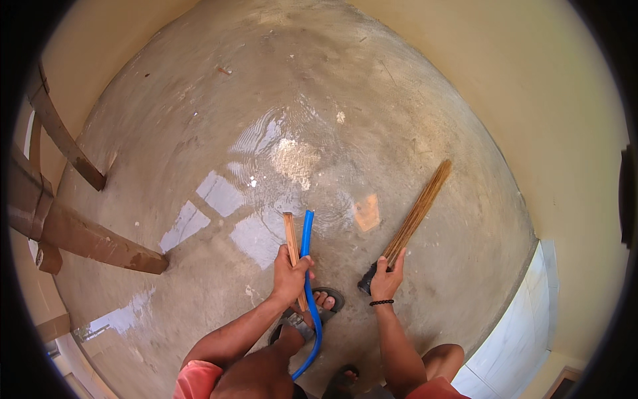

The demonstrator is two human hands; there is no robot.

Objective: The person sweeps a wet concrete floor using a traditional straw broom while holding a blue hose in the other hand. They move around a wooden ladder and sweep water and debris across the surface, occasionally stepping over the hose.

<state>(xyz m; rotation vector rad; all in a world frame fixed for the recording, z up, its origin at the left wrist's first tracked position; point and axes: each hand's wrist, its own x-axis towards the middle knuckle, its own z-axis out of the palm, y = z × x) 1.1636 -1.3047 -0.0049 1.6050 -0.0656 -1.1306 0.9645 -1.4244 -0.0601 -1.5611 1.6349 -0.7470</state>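
My left hand (290, 278) is closed round a blue hose (307, 233) and a flat strip of wood (290, 229), held side by side. The hose's open end points away from me, and its length curves down past my foot to the lower edge. In my right hand (387, 279) is a stick broom (423, 207), gripped near its black-wrapped end (366, 279), its thin brown sticks slanting far right. Ahead of my left hand, a pale crumbly heap (295, 159) lies in rippling water (256, 136) on the concrete floor. Whether water leaves the hose is unclear.
Wooden furniture legs (106, 239) stand at the left. An orange-tan patch (367, 212) shows on the wet floor. Cream walls (531, 100) bound the room, and white tiles (508, 339) lie at the lower right. My sandalled foot (324, 300) is just behind my left hand.
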